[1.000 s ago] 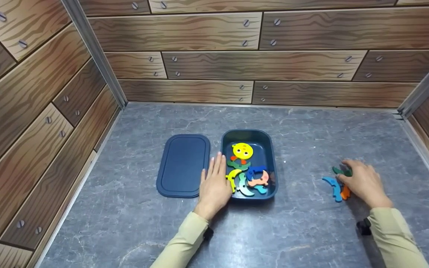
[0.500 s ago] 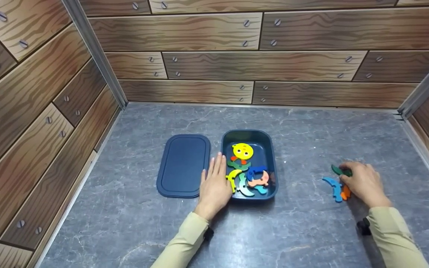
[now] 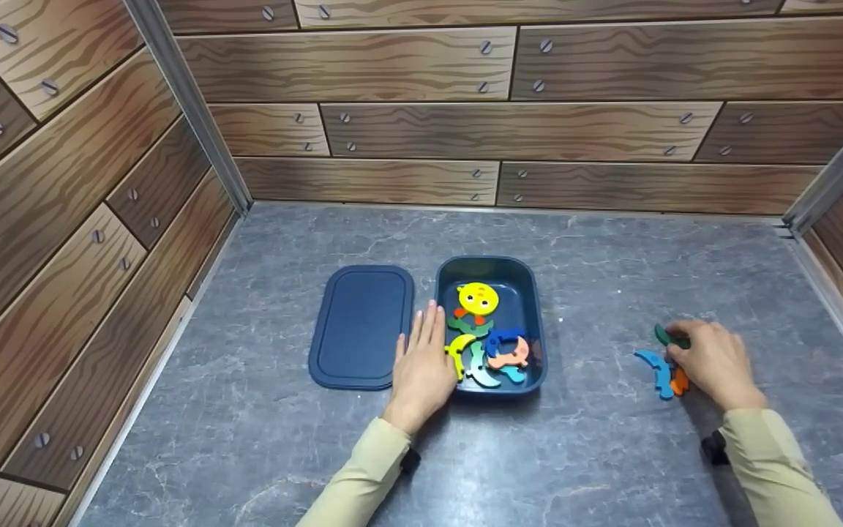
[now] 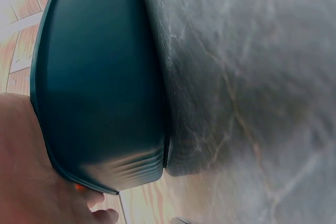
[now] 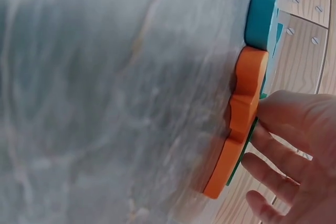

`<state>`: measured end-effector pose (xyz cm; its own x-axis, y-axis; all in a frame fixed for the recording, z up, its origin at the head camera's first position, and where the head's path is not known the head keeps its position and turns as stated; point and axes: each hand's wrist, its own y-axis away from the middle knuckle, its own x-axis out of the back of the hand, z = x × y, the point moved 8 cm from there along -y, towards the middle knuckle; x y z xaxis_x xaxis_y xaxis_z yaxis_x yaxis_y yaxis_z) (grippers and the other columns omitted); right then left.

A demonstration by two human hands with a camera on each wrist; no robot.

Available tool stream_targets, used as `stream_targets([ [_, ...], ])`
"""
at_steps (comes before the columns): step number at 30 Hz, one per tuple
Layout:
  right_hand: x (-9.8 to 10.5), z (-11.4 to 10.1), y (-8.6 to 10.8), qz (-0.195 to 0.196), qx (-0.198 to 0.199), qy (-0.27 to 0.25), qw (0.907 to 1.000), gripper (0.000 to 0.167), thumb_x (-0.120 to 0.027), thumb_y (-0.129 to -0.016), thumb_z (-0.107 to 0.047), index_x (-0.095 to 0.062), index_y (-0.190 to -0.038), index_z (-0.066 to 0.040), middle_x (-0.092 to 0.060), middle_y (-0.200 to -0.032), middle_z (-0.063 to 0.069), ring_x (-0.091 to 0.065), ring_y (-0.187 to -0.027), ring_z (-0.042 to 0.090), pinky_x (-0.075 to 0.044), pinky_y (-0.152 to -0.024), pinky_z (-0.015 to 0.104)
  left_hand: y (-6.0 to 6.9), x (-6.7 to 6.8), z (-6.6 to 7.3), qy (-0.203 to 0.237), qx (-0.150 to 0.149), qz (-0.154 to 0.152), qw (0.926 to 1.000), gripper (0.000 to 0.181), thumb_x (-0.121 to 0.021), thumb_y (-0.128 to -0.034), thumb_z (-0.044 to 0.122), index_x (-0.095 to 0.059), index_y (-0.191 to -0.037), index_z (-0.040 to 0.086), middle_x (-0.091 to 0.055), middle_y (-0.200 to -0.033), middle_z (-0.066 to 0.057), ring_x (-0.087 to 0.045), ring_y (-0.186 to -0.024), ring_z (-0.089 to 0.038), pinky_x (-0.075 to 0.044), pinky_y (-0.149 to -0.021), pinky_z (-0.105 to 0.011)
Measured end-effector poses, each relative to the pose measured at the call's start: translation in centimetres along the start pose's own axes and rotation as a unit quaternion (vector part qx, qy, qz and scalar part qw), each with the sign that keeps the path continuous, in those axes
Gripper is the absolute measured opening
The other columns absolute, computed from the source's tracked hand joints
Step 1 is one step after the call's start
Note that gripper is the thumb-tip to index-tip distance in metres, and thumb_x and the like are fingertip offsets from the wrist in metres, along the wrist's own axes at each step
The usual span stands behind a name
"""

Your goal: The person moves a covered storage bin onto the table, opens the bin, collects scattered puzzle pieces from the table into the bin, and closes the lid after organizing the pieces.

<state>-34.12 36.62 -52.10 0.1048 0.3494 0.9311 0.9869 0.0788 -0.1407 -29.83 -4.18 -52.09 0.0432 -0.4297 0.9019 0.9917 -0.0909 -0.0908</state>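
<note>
My left hand (image 3: 424,373) lies with straight fingers along the left rim of a dark blue plastic box (image 3: 531,293). The left wrist view shows the box's outer wall (image 4: 100,77) with that hand at its rim. Inside are a yellow chick-faced piece (image 3: 478,298), a yellow crescent piece (image 3: 456,350), a peach piece (image 3: 509,354) and several other curved pieces. On the right, my right hand (image 3: 718,362) pinches a green curved piece (image 3: 663,336) between thumb and fingers; part of it is hidden. Beside it lie a blue curved piece (image 3: 660,375) and an orange piece (image 5: 241,114).
The matching dark blue lid (image 3: 361,329) lies flat left of the box, near my left fingers. Grey marbled tabletop (image 3: 590,439) spreads around everything. Wood-patterned walls (image 3: 407,128) stand at the back and both sides.
The green piece has shifted and turned slightly under my right fingers. My left hand, the box and the lid stay where they were.
</note>
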Motion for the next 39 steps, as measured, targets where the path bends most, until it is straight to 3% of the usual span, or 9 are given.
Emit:
stream_targets([
  [9, -0.1, -0.2, 0.0, 0.012, -0.007, -0.019, 0.9997, 0.034, -0.069, -0.088, -0.007, -0.062, -0.117, 0.009, -0.064, -0.103, 0.03, -0.059, -0.088, 0.048, -0.038, -0.081, 0.066, 0.0, 0.0, 0.0, -0.002, 0.0, -0.001, 1.0, 0.063, -0.044, -0.1012, 0.019, -0.019, -0.158, 0.012, -0.008, -0.164, 0.001, -0.01, -0.149, -0.023, -0.017, -0.116, -0.054],
  [16, -0.2, -0.6, 0.1, 0.019, -0.006, -0.028, 0.9994, 0.033, -0.069, -0.088, -0.008, -0.063, -0.116, 0.009, -0.062, -0.103, 0.031, -0.059, -0.09, 0.047, -0.047, -0.072, 0.059, -0.1, -0.1, -0.1, -0.006, 0.005, -0.004, 1.0, 0.063, -0.045, -0.101, 0.019, -0.019, -0.158, 0.012, -0.008, -0.165, 0.001, -0.011, -0.15, -0.023, -0.017, -0.116, -0.054],
  [28, -0.2, -1.1, 0.3, 0.01, -0.005, -0.046, 0.9989, 0.03, -0.066, -0.089, -0.006, -0.065, -0.117, 0.006, -0.064, -0.102, 0.03, -0.062, -0.087, 0.044, -0.051, -0.068, 0.056, -0.1, -0.1, 0.0, 0.002, 0.0, -0.001, 1.0, 0.063, -0.046, -0.1011, 0.019, -0.02, -0.158, 0.012, -0.009, -0.165, 0.001, -0.01, -0.15, -0.023, -0.016, -0.117, -0.053],
  [33, 0.4, -1.9, 0.3, 0.028, 0.001, -0.041, 0.9988, 0.03, -0.066, -0.089, -0.006, -0.065, -0.117, 0.005, -0.064, -0.106, 0.031, -0.06, -0.091, 0.046, -0.039, -0.08, 0.058, -0.1, -0.1, 0.0, -0.001, 0.002, -0.002, 1.0, 0.064, -0.046, -0.1012, 0.019, -0.019, -0.158, 0.013, -0.008, -0.165, 0.001, -0.01, -0.15, -0.023, -0.015, -0.117, -0.053],
  [39, 1.0, -3.3, 0.5, 0.044, 0.023, -0.037, 0.9981, 0.031, -0.07, -0.089, -0.009, -0.066, -0.118, 0.001, -0.063, -0.111, 0.027, -0.057, -0.093, 0.043, -0.03, -0.072, 0.05, -0.1, -0.1, 0.0, -0.004, 0.002, -0.003, 1.0, 0.063, -0.045, -0.101, 0.02, -0.019, -0.158, 0.013, -0.008, -0.165, 0.001, -0.01, -0.15, -0.023, -0.015, -0.117, -0.054],
])
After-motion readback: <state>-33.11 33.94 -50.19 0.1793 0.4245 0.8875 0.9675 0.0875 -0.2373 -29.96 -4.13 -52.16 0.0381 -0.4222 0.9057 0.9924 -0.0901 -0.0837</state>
